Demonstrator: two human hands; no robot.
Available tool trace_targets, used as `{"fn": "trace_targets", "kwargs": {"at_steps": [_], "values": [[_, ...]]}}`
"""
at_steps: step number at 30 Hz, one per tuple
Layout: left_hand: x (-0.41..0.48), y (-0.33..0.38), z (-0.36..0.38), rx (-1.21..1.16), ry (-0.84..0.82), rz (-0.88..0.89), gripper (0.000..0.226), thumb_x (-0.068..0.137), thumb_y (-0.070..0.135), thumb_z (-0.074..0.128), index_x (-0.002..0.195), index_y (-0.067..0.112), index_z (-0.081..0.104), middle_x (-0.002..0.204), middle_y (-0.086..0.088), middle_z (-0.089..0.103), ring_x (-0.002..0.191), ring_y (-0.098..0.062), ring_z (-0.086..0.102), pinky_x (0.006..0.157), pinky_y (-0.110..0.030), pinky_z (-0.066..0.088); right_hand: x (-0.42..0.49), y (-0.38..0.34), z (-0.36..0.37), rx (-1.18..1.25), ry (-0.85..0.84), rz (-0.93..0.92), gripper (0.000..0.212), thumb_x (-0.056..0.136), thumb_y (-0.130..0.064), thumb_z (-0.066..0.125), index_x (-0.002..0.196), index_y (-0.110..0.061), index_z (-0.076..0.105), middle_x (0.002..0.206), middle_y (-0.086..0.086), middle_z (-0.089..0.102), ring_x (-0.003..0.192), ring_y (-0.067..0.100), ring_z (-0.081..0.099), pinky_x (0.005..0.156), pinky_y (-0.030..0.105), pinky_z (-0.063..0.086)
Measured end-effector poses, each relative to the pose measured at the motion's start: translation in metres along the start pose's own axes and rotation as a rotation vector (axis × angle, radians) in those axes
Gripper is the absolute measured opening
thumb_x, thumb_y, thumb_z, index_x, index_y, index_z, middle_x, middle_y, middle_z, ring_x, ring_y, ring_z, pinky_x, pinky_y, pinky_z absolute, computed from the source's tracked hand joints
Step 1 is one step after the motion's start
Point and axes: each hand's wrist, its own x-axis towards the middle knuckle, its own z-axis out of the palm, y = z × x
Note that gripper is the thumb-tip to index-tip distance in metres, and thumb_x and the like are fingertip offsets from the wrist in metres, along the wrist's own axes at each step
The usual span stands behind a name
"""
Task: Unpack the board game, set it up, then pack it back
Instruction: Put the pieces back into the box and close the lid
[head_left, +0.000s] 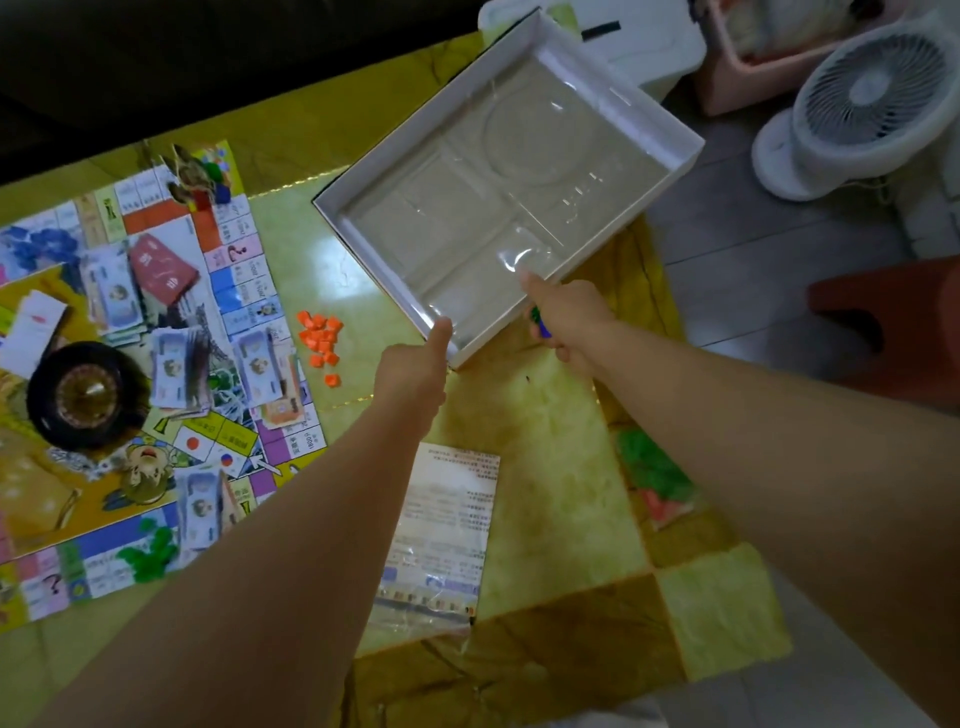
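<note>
The open white game box (675, 132) with a clear plastic insert lies tilted on the table, its compartments empty. My left hand (415, 366) grips the box's near corner, thumb on the rim. My right hand (563, 319) holds the near right edge, thumb pressing the insert, with a small green and blue piece (540, 322) in its fingers. The game board (67, 499) lies spread at the left, carrying stacks of paper money (179, 371), a red card deck (163, 270), a black roulette wheel (88, 392) and green houses (150, 556). Orange houses (322, 338) lie beside the board.
A printed rule sheet in a plastic sleeve (441, 540) lies on the yellow-green table (550, 493) between my arms. A white fan (862, 104) stands on the floor at the right, a red stool (893, 322) nearer. White containers sit behind the box.
</note>
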Motion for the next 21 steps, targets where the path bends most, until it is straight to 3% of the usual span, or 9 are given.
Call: {"fn": "trace_targets", "kwargs": {"at_steps": [5, 8, 11, 15, 18, 21], "values": [[-0.008, -0.001, 0.003, 0.295, 0.075, 0.254, 0.047, 0.096, 0.037, 0.045, 0.055, 0.014, 0.045, 0.055, -0.002, 0.042, 0.054, -0.021, 0.041, 0.056, -0.030, 0.032, 0.005, -0.003, 0.001, -0.042, 0.011, -0.038, 0.034, 0.092, -0.025, 0.047, 0.060, -0.012, 0.051, 0.061, 0.004, 0.056, 0.062, 0.020, 0.053, 0.047, 0.025, 0.033], [-0.008, -0.008, -0.001, 0.259, 0.041, 0.213, 0.056, 0.088, 0.060, 0.051, 0.061, 0.011, 0.045, 0.060, -0.005, 0.044, 0.057, -0.022, 0.043, 0.060, -0.033, 0.036, 0.003, 0.001, 0.001, -0.022, 0.030, -0.049, 0.035, 0.089, -0.022, 0.048, 0.056, -0.013, 0.050, 0.059, 0.003, 0.056, 0.067, 0.023, 0.054, 0.056, 0.029, 0.037], [-0.005, -0.011, 0.000, 0.250, -0.003, 0.132, 0.068, 0.074, 0.078, 0.055, 0.069, 0.010, 0.051, 0.065, -0.007, 0.045, 0.055, -0.020, 0.039, 0.060, -0.034, 0.034, 0.001, 0.009, 0.001, -0.038, 0.022, -0.074, 0.039, 0.092, -0.031, 0.051, 0.057, -0.013, 0.052, 0.055, 0.002, 0.055, 0.059, 0.019, 0.052, 0.051, 0.026, 0.035], [0.003, -0.009, 0.005, 0.209, -0.023, 0.088, 0.058, 0.080, 0.064, 0.061, 0.074, 0.006, 0.059, 0.066, -0.006, 0.049, 0.053, -0.019, 0.039, 0.060, -0.033, 0.033, 0.004, 0.014, 0.000, -0.059, -0.006, -0.043, 0.049, 0.089, -0.061, 0.054, 0.067, -0.016, 0.054, 0.058, 0.000, 0.056, 0.038, 0.006, 0.043, 0.044, 0.020, 0.032], [0.002, -0.005, 0.009, 0.263, 0.000, 0.132, 0.042, 0.085, 0.046, 0.056, 0.067, 0.009, 0.057, 0.061, -0.004, 0.046, 0.051, -0.019, 0.038, 0.056, -0.031, 0.033, 0.007, 0.013, -0.001, -0.067, -0.010, -0.034, 0.049, 0.089, -0.061, 0.054, 0.070, -0.016, 0.054, 0.061, 0.001, 0.056, 0.036, 0.005, 0.041, 0.045, 0.021, 0.031], [-0.005, -0.002, 0.006, 0.374, 0.133, 0.258, 0.045, 0.089, 0.038, 0.052, 0.057, 0.008, 0.047, 0.053, -0.003, 0.039, 0.049, -0.019, 0.037, 0.049, -0.028, 0.028, 0.008, 0.009, 0.002, -0.078, -0.002, -0.035, 0.042, 0.090, -0.052, 0.056, 0.069, -0.015, 0.054, 0.059, 0.000, 0.055, 0.045, 0.009, 0.045, 0.046, 0.021, 0.034]]}}
